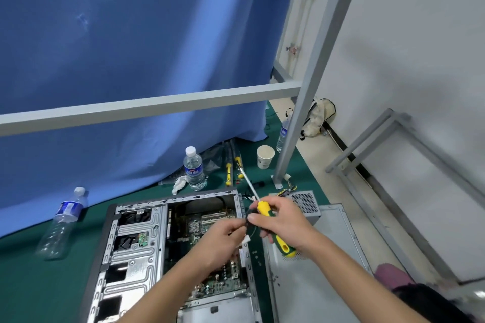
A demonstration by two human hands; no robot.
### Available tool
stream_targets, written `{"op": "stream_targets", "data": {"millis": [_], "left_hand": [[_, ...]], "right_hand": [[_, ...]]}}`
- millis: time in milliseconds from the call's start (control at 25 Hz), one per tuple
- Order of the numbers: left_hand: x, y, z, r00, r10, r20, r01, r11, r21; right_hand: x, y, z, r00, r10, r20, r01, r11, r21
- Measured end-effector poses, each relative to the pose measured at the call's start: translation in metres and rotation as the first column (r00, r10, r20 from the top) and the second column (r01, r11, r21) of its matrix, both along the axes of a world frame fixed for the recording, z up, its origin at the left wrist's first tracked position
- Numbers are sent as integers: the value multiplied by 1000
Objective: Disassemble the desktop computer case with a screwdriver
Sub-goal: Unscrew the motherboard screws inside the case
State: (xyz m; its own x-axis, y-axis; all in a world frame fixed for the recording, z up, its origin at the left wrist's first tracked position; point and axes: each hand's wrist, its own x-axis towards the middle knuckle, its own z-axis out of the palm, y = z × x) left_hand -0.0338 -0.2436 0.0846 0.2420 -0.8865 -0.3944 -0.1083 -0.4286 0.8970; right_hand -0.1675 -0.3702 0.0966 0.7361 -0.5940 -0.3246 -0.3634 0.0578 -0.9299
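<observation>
The open desktop case (136, 241) lies flat on the green mat, its motherboard (202, 223) exposed. My right hand (283, 225) grips a yellow-and-green screwdriver (265, 211) above the case's right edge, shaft pointing up and away. My left hand (223, 241) pinches a small black part with a thin cable and white connector (246, 238), right beside my right thumb. The removed power supply (305, 202) sits just behind my right hand. The detached side panel (328, 283) lies to the right of the case, with loose screws (256, 257) near its left edge.
Two water bottles (194, 168) (61, 223) and a third (283, 136) stand or lie on the mat, with a paper cup (265, 156) and spare screwdrivers (228, 174). A grey frame post (296, 126) rises behind. Blue curtain at the back, white wall on the right.
</observation>
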Motion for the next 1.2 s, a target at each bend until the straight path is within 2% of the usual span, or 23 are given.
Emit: {"op": "stream_targets", "data": {"millis": [40, 120, 200, 240, 320, 400, 480, 560, 680, 840, 920, 1040, 1120, 1200], "left_hand": [[-2, -10, -1, 997, -25, 79, 26, 1000, -8], [-10, -26, -5, 991, 4, 134, -2, 1000, -20], [-17, -39, -14, 981, 73, 180, -73, 997, -4], [-19, -43, -24, 969, 68, 237, -77, 997, 30], [-24, -42, -45, 931, -53, 362, 1, 990, 141], [-27, -42, -64, 869, -194, 455, 77, 962, 263], [-27, -45, -81, 806, -299, 510, 111, 924, 366], [-24, -49, -92, 740, -376, 558, 119, 889, 442], [-23, -55, -106, 674, -443, 591, 123, 856, 501], [-25, -55, -114, 527, -495, 691, 110, 846, 522], [-24, -55, -118, 510, -508, 694, 111, 839, 533], [-24, -52, -118, 510, -523, 683, 111, 827, 551], [-22, -49, -119, 529, -503, 683, 116, 841, 529], [-20, -43, -121, 576, -453, 680, 120, 870, 478]], "right_hand": [[-3, -8, -4, 1000, 6, -15, -6, 1000, 5], [-10, -25, -15, 998, -50, -27, 51, 998, 28], [-21, -49, -32, 969, -243, -44, 244, 969, 38], [-29, -62, -44, 926, -372, -65, 375, 927, 31], [-46, -88, -68, 796, -596, -108, 601, 799, 23], [-58, -106, -90, 720, -679, -147, 691, 720, 63], [-61, -118, -107, 723, -668, -174, 688, 719, 100], [-58, -125, -117, 758, -628, -177, 647, 757, 91], [-54, -136, -125, 769, -606, -206, 616, 788, -18], [-67, -135, -128, 804, -533, -263, 502, 846, -180], [-73, -127, -123, 811, -529, -250, 480, 846, -232], [-63, -108, -104, 803, -575, -155, 562, 818, -122], [-47, -88, -94, 869, -472, -151, 466, 882, -73], [-30, -64, -86, 943, -291, -159, 291, 956, -23]]}}
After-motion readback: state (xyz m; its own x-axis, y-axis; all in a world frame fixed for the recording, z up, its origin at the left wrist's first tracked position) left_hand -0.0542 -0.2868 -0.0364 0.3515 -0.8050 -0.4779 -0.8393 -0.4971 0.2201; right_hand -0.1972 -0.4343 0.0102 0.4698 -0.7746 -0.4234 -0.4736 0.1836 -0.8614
